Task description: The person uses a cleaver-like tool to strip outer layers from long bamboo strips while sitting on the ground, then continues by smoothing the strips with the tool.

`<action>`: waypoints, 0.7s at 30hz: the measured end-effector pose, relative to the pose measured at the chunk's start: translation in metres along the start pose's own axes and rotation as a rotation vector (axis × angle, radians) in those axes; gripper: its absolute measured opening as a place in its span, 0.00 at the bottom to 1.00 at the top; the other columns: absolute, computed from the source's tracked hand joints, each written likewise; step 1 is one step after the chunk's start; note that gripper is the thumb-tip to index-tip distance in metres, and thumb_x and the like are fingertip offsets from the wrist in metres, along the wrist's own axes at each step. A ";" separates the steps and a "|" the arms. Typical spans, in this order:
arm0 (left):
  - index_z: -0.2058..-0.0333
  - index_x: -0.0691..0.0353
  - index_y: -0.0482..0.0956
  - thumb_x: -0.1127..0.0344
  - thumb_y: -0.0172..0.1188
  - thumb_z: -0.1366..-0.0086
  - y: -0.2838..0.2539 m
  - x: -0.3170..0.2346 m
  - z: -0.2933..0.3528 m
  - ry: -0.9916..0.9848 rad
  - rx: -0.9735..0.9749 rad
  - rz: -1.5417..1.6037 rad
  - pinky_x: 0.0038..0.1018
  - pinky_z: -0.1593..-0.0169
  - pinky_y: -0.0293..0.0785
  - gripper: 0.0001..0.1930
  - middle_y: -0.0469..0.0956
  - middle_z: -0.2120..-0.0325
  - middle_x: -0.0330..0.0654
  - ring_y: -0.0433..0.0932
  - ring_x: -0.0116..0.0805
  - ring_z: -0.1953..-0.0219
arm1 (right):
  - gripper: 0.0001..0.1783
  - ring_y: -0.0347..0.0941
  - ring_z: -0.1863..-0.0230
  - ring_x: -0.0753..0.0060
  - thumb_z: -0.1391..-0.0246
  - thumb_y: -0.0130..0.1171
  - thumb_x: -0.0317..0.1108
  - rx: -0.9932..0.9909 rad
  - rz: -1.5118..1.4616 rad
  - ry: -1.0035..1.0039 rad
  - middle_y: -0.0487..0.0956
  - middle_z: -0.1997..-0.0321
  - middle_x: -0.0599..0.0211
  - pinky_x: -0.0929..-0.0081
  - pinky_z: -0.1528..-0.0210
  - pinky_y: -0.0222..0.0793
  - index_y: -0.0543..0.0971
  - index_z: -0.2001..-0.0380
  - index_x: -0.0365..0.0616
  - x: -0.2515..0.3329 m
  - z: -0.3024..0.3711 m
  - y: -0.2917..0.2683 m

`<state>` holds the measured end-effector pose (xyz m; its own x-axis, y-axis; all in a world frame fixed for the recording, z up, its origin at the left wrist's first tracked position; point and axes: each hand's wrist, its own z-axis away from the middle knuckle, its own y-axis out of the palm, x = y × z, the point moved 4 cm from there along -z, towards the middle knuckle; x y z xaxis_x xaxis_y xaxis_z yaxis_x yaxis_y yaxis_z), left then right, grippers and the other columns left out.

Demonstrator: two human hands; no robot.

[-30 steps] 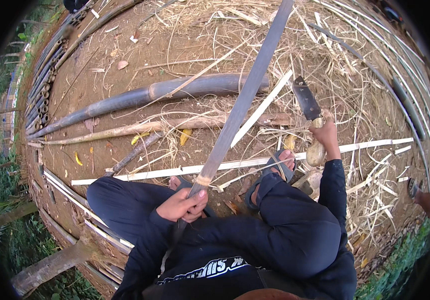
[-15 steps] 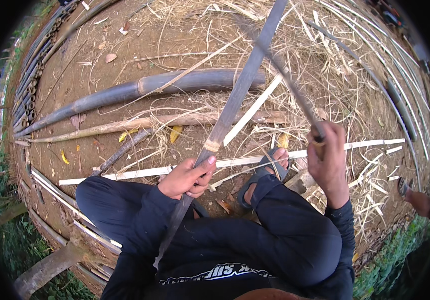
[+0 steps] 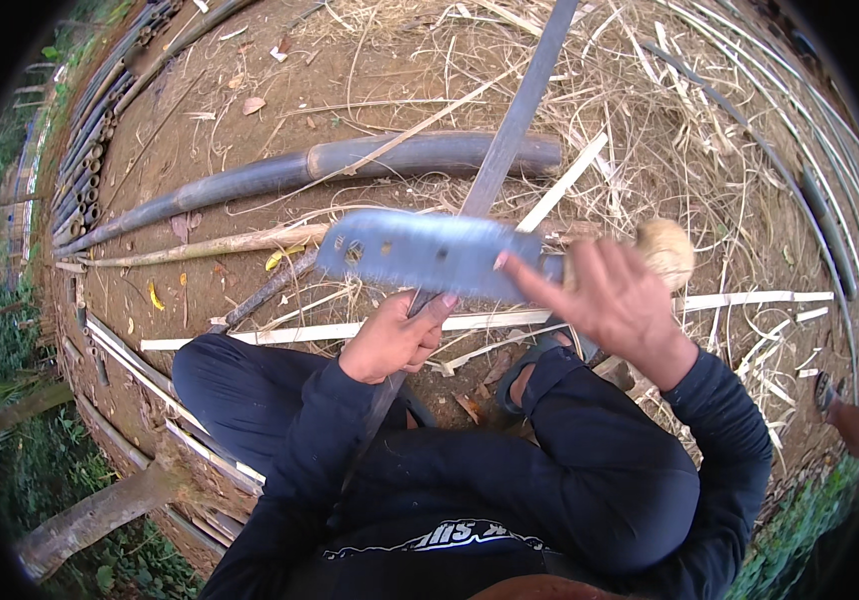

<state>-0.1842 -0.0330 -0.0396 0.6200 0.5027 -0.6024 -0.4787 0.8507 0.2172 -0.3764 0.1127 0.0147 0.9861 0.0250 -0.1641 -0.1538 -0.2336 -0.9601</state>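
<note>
We hold a long split bamboo strip in the left hand; the grip is closed around it just above the knees, and the strip runs from the lap up and away over the dirt ground. The right hand carries a broad cleaver with holes near its tip. Its grip is clamped on the pale wooden handle, though the forefinger points out along the blade. The blade lies crosswise over the strip, close above the left hand, and is blurred.

Hazards, as we judge them:
- The blade edge sits near the left thumb and fingers. A slip or glance off the hard strip could reach them.
- The extended forefinger weakens control of the handle.
- The sandalled foot and the knees lie below the blade's path.
- Loose slats and dry straw around us could foul the strip.

A thick dark bamboo pole lies beyond, well apart.
</note>
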 end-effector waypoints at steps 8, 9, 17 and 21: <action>0.74 0.54 0.62 0.46 0.52 0.27 0.005 0.007 0.008 -0.026 0.068 -0.007 0.20 0.84 0.45 0.22 0.55 0.85 0.26 0.51 0.16 0.87 | 0.40 0.67 0.79 0.78 0.44 0.58 0.28 -0.027 -0.019 0.018 0.67 0.76 0.73 0.78 0.84 0.64 0.60 0.31 0.72 -0.034 0.002 0.003; 0.74 0.55 0.62 0.46 0.52 0.27 0.003 0.009 0.009 -0.031 0.040 -0.042 0.20 0.84 0.46 0.22 0.55 0.85 0.26 0.51 0.16 0.87 | 0.38 0.66 0.79 0.79 0.43 0.59 0.30 -0.028 0.037 0.001 0.66 0.76 0.75 0.78 0.83 0.63 0.62 0.31 0.72 -0.044 0.004 0.006; 0.75 0.58 0.65 0.47 0.52 0.27 -0.005 0.047 0.041 -0.026 -0.049 -0.211 0.21 0.84 0.54 0.23 0.61 0.86 0.29 0.57 0.18 0.88 | 0.34 0.63 0.84 0.83 0.40 0.61 0.40 -0.041 0.185 0.142 0.69 0.77 0.75 0.81 0.88 0.59 0.62 0.32 0.72 -0.122 0.003 0.022; 0.76 0.58 0.65 0.50 0.51 0.25 -0.006 0.065 0.058 -0.015 -0.060 -0.266 0.20 0.82 0.57 0.22 0.62 0.86 0.31 0.60 0.19 0.87 | 0.25 0.69 0.82 0.80 0.34 0.54 0.40 0.070 0.192 0.394 0.72 0.78 0.70 0.80 0.84 0.65 0.66 0.35 0.70 -0.178 0.007 0.030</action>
<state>-0.1052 0.0030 -0.0353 0.7380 0.2652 -0.6205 -0.3334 0.9428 0.0064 -0.5573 0.1084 0.0136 0.8859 -0.3875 -0.2549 -0.3266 -0.1311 -0.9360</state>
